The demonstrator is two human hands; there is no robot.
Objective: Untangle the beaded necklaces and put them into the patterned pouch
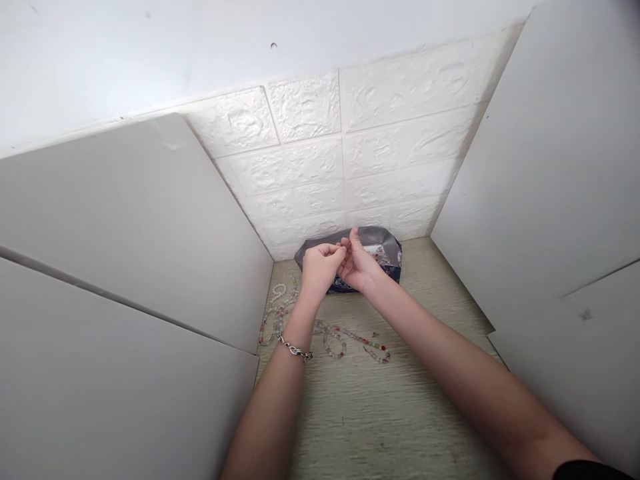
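Observation:
My left hand (320, 267) and my right hand (356, 263) meet fingertip to fingertip just in front of a dark grey box (385, 241) that stands against the back wall. The fingers of both hands are curled and pinch together; what they pinch is too small to see. A silver chain bracelet (295, 349) circles my left wrist. Strands of clear and coloured beads (350, 340) lie on the light wood-grain table (380, 413) below my hands, and more pale beads (278, 308) lie at the left.
White panels (130, 267) wall in the table on the left and another panel (545, 193) on the right. A white embossed brick-pattern wall (350, 153) closes the back. Some beads show inside the box.

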